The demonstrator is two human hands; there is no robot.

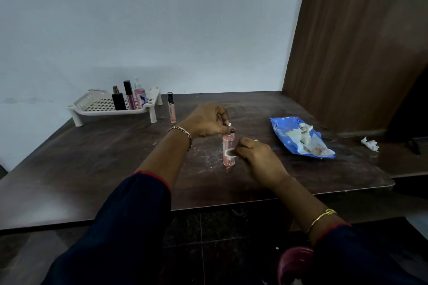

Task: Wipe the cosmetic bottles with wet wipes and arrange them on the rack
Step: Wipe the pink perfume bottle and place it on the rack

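Mid-table, the left hand (pixel 206 120) pinches the cap end of a pink bottle (pixel 228 149), fingers closed round its top, bottle upright on the table (pixel 92 169). Right hand (pixel 252 152) has fingertips closed on a small scrap of wet wipe (pixel 228 153), pressed to the lower body of the bottle. Best approach, I'd say: keep the top steady, rub round the whole body, turning it. Rack (pixel 92 109) sits far left, well apart, already holding three bottles (pixel 128 97); a lip gloss tube (pixel 171 107) stands just beside it. Wipes packet (pixel 301 139) lies right, a used wipe (pixel 370 144) near the right edge. Open tabletop between bottle and rack; near edge is close to the forearms.
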